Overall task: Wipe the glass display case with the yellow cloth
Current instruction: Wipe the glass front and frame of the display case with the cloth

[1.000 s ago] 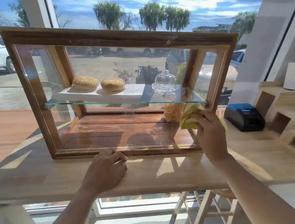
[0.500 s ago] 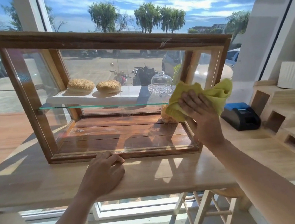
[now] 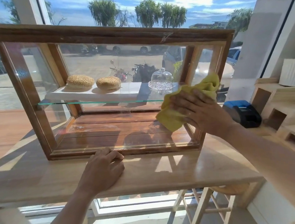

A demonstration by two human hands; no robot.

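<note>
Where it stands on the desk (image 3: 42,178), the display case (image 3: 100,35) runs long side left to right, front glass toward the camera. Left hand (image 3: 103,169) rests by its bottom rail, fingers loosely curled, empty. Right hand (image 3: 202,114) presses the yellow cloth (image 3: 172,120) on the glass's right end, fingers spread; cloth hides that corner. Bare desk lies in front.

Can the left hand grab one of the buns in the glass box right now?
Probably not: the left hand rests on the table outside the display case, and its front glass seems to stand between it and the buns.
</note>
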